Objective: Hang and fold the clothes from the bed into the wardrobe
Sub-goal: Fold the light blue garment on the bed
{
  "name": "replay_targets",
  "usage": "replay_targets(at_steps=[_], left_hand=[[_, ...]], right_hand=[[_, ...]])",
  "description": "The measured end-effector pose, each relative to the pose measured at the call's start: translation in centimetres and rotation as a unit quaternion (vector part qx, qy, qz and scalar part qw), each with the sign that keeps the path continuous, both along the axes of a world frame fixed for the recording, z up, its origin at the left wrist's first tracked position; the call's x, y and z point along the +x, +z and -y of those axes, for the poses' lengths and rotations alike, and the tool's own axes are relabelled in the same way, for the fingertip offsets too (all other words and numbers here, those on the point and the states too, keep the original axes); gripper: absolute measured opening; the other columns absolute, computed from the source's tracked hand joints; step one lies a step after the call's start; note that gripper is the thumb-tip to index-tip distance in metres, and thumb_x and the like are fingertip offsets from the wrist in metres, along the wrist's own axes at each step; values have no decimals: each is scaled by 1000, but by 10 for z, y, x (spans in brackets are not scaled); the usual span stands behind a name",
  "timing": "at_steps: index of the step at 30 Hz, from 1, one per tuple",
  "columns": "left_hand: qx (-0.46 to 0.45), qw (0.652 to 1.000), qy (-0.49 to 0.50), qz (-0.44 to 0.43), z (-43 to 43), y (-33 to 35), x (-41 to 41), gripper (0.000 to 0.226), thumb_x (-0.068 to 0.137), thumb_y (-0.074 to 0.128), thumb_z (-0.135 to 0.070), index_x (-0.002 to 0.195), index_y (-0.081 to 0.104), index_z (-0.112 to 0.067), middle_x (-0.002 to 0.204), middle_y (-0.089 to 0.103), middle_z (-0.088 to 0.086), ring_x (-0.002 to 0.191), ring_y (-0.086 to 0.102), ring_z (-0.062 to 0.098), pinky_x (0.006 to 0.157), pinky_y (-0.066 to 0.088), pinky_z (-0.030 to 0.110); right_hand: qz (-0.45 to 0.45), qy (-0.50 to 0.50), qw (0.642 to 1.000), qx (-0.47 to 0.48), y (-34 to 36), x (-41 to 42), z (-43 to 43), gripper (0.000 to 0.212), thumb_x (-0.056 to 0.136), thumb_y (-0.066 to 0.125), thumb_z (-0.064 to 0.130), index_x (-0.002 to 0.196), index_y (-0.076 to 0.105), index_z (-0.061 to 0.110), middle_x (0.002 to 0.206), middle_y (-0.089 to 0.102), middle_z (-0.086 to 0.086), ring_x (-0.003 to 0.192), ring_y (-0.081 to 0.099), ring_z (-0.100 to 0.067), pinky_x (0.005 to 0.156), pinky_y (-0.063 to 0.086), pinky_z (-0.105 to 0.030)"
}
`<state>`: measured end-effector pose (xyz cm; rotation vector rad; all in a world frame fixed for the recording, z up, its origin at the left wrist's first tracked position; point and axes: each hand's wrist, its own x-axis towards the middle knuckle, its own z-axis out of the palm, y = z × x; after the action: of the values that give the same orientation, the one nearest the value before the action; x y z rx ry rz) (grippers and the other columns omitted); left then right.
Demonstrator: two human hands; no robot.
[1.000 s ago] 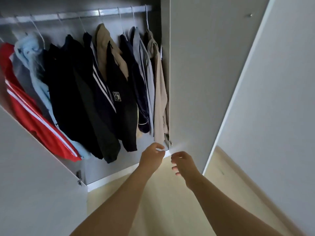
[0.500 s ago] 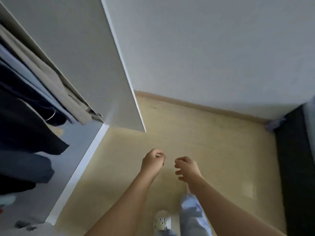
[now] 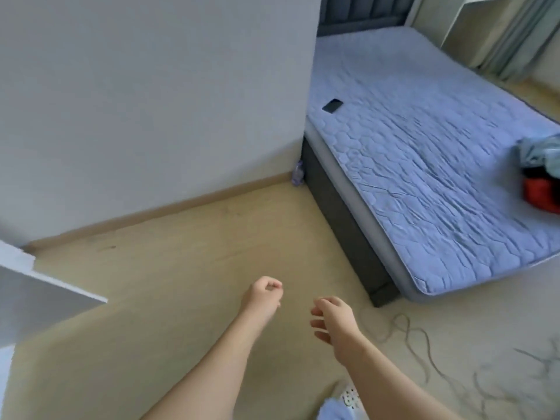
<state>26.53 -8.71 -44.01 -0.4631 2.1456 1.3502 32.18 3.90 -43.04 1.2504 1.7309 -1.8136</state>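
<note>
A bed (image 3: 424, 165) with a pale blue quilted cover fills the right side of the head view. At its far right edge lies a small heap of clothes (image 3: 541, 174), light blue on top, black and red beneath. My left hand (image 3: 263, 298) and my right hand (image 3: 331, 322) hang over the wooden floor in front of me, both empty with fingers loosely curled. A corner of the white wardrobe door (image 3: 45, 292) juts in at the lower left. The wardrobe's inside is out of view.
A black phone (image 3: 332, 105) lies on the bed near the wall. Thin wire hangers (image 3: 515, 380) and a cable lie on the floor at the lower right. A small purple object (image 3: 298, 174) sits at the wall corner by the bed frame.
My view has swung right, away from the hanging clothes in the wardrobe, across the floor, to the bed. Both hands stay empty and held out in front.
</note>
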Motion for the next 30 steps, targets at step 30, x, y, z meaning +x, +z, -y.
replay_targets(at_steps=[30], left_hand=[[33, 935, -349, 47, -598, -13, -64, 17, 91, 46, -7, 82, 54, -19, 73, 57, 0, 62, 53, 12, 53, 37, 23]], right_hand=[[11, -414, 909, -52, -3, 2, -524, 16, 92, 46, 9, 78, 49, 15, 71, 52, -2, 56, 46, -15, 52, 34, -21]])
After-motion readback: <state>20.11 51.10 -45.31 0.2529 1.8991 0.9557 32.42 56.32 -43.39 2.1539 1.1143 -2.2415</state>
